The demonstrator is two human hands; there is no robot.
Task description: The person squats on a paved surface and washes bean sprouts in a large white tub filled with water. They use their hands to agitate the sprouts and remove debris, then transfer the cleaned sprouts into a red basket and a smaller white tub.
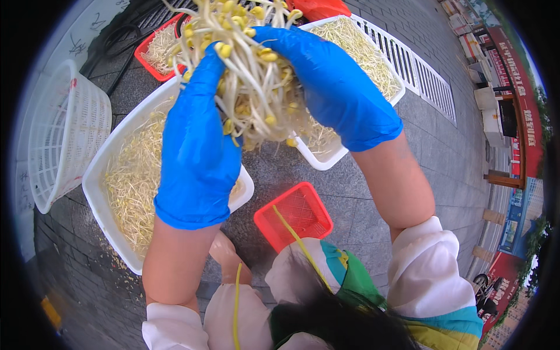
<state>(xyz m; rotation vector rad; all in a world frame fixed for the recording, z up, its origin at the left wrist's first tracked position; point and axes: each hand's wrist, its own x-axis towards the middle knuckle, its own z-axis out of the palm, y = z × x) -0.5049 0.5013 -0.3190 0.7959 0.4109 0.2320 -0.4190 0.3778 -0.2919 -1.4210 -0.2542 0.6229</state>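
Note:
Both my hands wear blue disposable gloves and hold up one big bunch of soybean sprouts [253, 87], with white stems and yellow heads. My left hand [197, 148] grips it from the left, thumb up against the stems. On the right side my right hand [337, 83] closes round the same bunch. Beneath my left hand lies a large white plastic tub [98, 201] with many loose sprouts [133, 183]. Below my right hand a second white tub [321, 162] holds more sprouts [358, 52], partly hidden by the glove.
A red plastic basket [302, 210] stands on the grey paving near my knees. At upper left are a red basket [144, 59] of sprouts and a tilted white perforated basket [83, 127]. White drain grates [433, 87] lie at upper right. Spilled bits [122, 271] lie beside the left tub.

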